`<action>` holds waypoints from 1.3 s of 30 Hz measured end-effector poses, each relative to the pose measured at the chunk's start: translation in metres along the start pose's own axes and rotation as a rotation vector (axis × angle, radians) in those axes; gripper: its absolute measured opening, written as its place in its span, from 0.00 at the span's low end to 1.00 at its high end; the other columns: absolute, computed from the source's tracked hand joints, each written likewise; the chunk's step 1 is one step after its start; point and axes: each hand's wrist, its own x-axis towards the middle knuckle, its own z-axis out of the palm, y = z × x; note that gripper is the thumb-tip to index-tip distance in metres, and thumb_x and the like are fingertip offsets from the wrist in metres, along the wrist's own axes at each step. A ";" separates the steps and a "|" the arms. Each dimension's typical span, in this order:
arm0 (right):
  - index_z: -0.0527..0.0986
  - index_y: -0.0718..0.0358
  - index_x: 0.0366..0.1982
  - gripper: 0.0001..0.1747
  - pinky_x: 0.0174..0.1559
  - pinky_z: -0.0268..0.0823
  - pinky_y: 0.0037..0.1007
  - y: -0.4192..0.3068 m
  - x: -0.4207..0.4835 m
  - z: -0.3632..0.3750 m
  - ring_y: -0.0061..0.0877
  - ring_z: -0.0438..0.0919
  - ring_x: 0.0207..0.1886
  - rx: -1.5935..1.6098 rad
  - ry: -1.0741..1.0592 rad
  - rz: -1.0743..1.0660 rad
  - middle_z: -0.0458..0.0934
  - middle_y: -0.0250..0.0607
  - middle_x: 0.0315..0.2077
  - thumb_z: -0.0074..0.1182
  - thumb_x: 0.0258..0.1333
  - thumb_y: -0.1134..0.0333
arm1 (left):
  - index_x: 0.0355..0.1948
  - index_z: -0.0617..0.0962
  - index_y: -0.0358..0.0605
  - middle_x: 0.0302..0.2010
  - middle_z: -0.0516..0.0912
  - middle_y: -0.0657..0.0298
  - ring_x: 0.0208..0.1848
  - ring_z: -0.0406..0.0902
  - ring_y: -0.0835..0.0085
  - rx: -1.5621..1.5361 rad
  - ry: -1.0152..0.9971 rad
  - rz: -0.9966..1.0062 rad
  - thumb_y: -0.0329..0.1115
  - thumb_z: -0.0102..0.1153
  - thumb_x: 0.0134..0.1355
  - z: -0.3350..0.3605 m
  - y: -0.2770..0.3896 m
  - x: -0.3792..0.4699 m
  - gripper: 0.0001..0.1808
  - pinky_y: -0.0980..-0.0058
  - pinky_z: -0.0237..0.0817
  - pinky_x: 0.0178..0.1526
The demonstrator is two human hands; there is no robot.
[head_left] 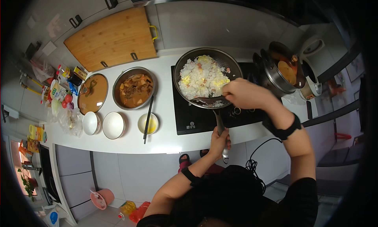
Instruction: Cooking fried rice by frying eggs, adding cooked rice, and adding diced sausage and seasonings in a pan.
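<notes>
A deep frying pan point(236, 61) over the black cooktop point(189, 120) holds white rice point(200, 76) with yellow egg pieces and pink bits. My left hand point(219, 142) is closed around the pan's metal handle point(220, 122). Over the pan's near right rim, my right hand point(236, 92) is closed on a utensil, mostly hidden by the hand; its dark, curved end point(206, 101) lies at the rice's near edge. A few rice grains show near that rim. Left of the cooktop, black chopsticks point(148, 120) rest across a small bowl point(141, 126) with yellow liquid egg in it.
A metal pot point(115, 94) of stew, a glass lid point(103, 79) and two white bowls point(113, 125) point(91, 123) stand left on the white counter. A wooden cutting board point(112, 37) leans on the wall. Stacked pots point(274, 76) stand right of the pan. A black cable point(252, 168) hangs below the right forearm.
</notes>
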 end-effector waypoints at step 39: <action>0.71 0.69 0.26 0.08 0.30 0.70 0.36 0.013 0.021 0.068 0.43 0.77 0.25 -0.296 0.321 0.060 0.75 0.51 0.18 0.46 0.37 0.77 | 0.33 0.63 0.43 0.16 0.67 0.65 0.10 0.64 0.78 0.218 0.032 0.037 0.31 0.46 0.58 -0.027 0.020 -0.001 0.07 0.78 0.58 0.11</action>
